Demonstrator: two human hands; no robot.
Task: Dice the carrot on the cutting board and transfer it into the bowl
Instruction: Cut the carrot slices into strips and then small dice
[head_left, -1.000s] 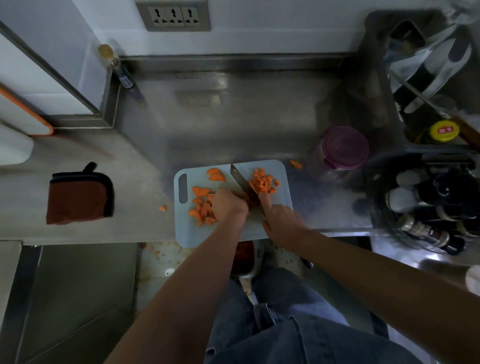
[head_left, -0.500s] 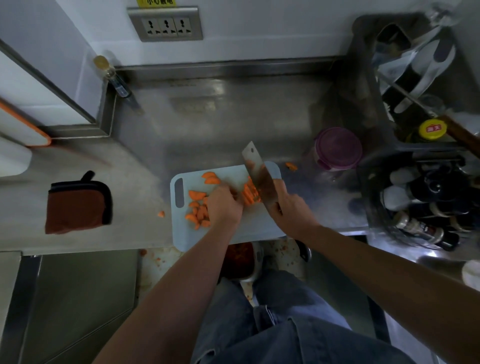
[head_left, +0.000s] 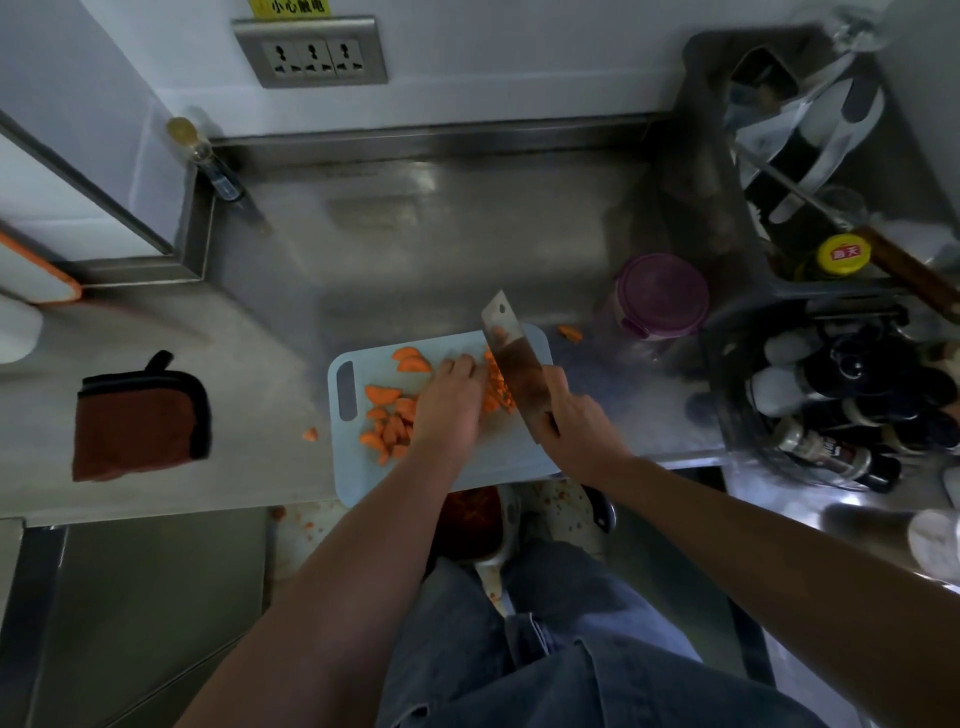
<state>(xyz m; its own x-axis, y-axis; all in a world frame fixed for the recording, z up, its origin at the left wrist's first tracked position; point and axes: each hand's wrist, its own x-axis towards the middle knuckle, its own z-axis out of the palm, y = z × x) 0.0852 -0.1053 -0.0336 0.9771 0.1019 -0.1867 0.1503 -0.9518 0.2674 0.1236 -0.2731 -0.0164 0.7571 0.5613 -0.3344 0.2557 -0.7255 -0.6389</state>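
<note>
A: What is being worked on the cutting board?

B: Carrot is being cut there. The board is being kept at the near edge of the steel counter.

A: How is the right hand being used?

B: A cleaver is being gripped by it, with the fingers being wrapped round a handle that is being hidden inside the fist. The blade is being held tilted, its broad flat side being turned up toward the camera and its far corner being pointed past the board's far edge.

A: And the left hand?

B: It is being laid on the board, knuckles up, its fingers being bent loosely against the diced carrot just beside the blade. Whether anything is being pinched beneath it cannot be told.

A: Where is the rest being kept?

B: Half-moon slices are being left on the board's left part, near the handle slot. One stray piece is being left on the counter left of the board, and a second stray piece off the far right corner, near a purple-lidded jar.

A: Is a bowl being shown?

B: A container with reddish contents is being glimpsed below the counter edge, partly being covered by the left forearm. Whether it is the bowl cannot be told.
</note>
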